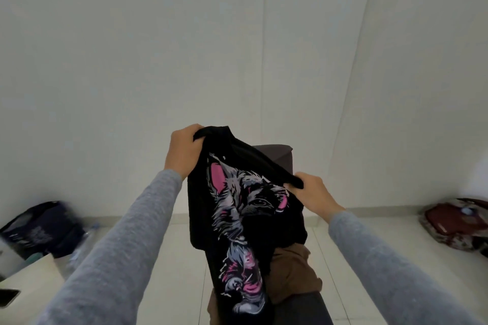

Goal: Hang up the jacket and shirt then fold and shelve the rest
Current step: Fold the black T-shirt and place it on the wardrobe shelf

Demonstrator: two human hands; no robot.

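**Black printed T-shirt held up before a white wall**

A plain white wall (237, 47) fills most of the view, above a floor of pale tiles (179, 245). A dark grey seat (280, 155) stands in the middle, with a brown garment (290, 272) lying on it. The black T-shirt (206, 219) hangs in the air in front of the seat, showing a grey and pink animal-head print; no writing can be read on it. The left hand (182, 150) grips its upper edge with fingers closed on the cloth, and the right hand (311, 192) pinches the opposite edge lower down. Both arms wear grey sleeves. A dark bag (39, 229) sits at left, a red patterned bundle (456, 221) at right.
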